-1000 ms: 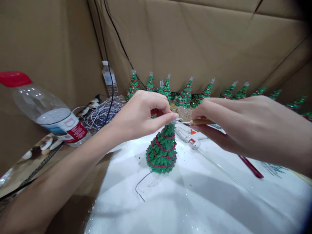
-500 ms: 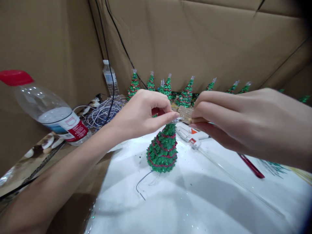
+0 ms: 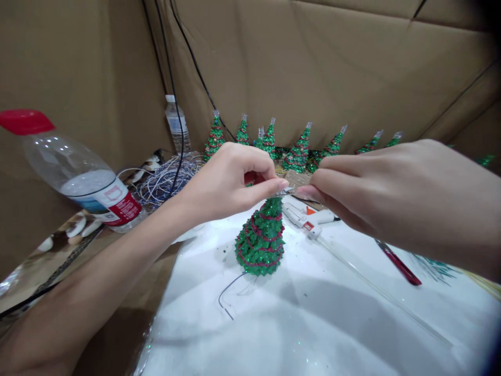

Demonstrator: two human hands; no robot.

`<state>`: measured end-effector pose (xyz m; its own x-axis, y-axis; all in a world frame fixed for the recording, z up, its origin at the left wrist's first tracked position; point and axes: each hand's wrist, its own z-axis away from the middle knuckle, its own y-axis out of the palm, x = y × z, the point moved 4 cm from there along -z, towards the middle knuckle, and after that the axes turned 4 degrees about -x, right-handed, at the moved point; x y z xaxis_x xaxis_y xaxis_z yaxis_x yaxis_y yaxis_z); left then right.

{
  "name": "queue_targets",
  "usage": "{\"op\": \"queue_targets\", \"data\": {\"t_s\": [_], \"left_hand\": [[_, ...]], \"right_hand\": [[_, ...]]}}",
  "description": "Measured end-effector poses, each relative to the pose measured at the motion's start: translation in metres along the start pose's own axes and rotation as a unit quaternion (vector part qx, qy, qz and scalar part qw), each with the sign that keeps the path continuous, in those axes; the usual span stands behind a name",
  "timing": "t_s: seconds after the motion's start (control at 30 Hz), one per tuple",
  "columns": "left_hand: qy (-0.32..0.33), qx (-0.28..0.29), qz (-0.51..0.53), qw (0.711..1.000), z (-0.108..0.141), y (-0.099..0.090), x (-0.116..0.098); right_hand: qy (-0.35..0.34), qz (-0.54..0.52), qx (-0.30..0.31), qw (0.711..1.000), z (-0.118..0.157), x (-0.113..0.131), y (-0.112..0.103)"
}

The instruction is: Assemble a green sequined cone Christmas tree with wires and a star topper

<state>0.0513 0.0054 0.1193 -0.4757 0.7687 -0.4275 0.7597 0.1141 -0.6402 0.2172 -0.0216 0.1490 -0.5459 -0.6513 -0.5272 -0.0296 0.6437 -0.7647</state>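
Note:
My left hand [image 3: 235, 180] pinches a small clear piece [image 3: 288, 191] between thumb and forefinger, right above the tip of a small green Christmas tree [image 3: 261, 243]. Glitter and dark red garland cover the tree, which stands upright on the white work surface [image 3: 297, 334]. Close by on the right, my right hand [image 3: 391, 193] has its fingers pressed together, thumb tip beside the clear piece. What those fingers hold is hidden. A thin dark wire [image 3: 223, 296] runs out from the foot of the tree.
Behind the hands stands a row of finished-looking trees [image 3: 301, 149]. A white glue gun [image 3: 309, 225] with a long clear glue stick [image 3: 376, 284] lies right of the tree, near a red-handled tool [image 3: 401, 266]. At left are a red-capped bottle [image 3: 97, 190], tangled wires [image 3: 156, 183] and a smaller bottle [image 3: 178, 125].
My right hand has shifted and turned slightly, its thumb now nearer my left fingertips. The tan piece seen in its fingers before no longer shows. My left hand has stayed in place.

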Motion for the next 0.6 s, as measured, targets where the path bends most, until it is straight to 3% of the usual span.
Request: {"op": "queue_targets", "data": {"t_s": [0.17,0.3,0.6], "left_hand": [[0.009,-0.002,-0.006,1.0,0.0001,-0.0001,0.0003],[0.006,-0.004,-0.006,1.0,-0.0003,-0.0002,-0.0003],[0.008,-0.003,-0.004,1.0,0.0001,-0.0008,-0.0003]], "right_hand": [[-0.046,0.091,0.018,0.995,-0.0021,0.0055,-0.0008],[-0.071,0.068,0.01,0.995,-0.0007,0.0057,-0.0014],[-0.057,0.045,0.014,0.997,0.0046,0.0074,0.0018]]}}
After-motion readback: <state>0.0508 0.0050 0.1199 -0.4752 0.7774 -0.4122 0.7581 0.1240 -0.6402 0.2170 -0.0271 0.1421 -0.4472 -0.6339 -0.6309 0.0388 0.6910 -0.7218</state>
